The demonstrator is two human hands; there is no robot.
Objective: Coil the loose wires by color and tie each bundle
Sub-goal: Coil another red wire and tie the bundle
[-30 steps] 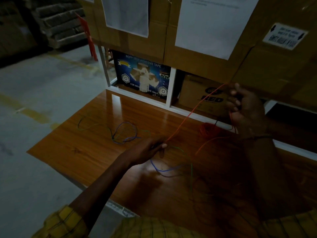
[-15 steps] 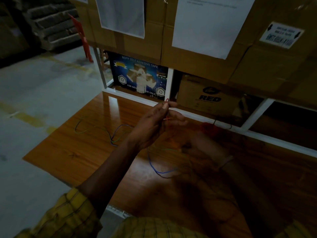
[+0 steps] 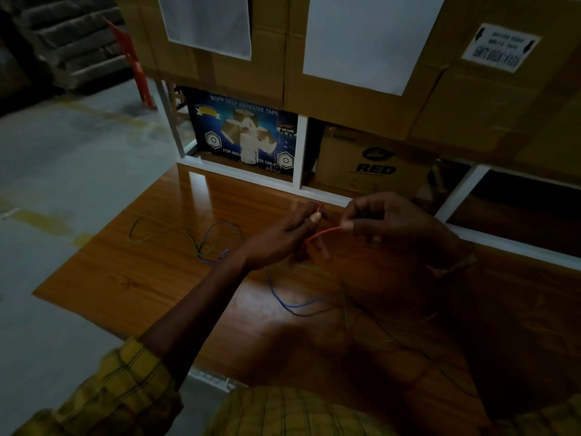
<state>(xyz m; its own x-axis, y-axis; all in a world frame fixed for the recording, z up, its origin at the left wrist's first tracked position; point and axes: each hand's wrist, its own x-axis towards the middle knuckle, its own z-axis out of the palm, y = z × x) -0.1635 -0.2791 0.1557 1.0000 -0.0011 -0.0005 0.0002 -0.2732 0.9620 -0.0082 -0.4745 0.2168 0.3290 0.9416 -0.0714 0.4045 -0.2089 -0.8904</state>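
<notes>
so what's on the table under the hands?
Under the left hand and right hand, which pinch a red wire, a blue wire and a green wire lie loose on the wooden table. The dark right side hides the rest.

red wire (image 3: 323,233), blue wire (image 3: 292,305), yellow plaid sleeve (image 3: 119,391)

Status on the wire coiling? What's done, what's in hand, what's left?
Done: no tied bundle is visible. In hand: the red wire, pinched between the left hand and right hand above the wooden table; whether it is coiled is hidden in the dim light. Left: the blue wire and green wire lie loose on the table, uncoiled and untied.
</notes>
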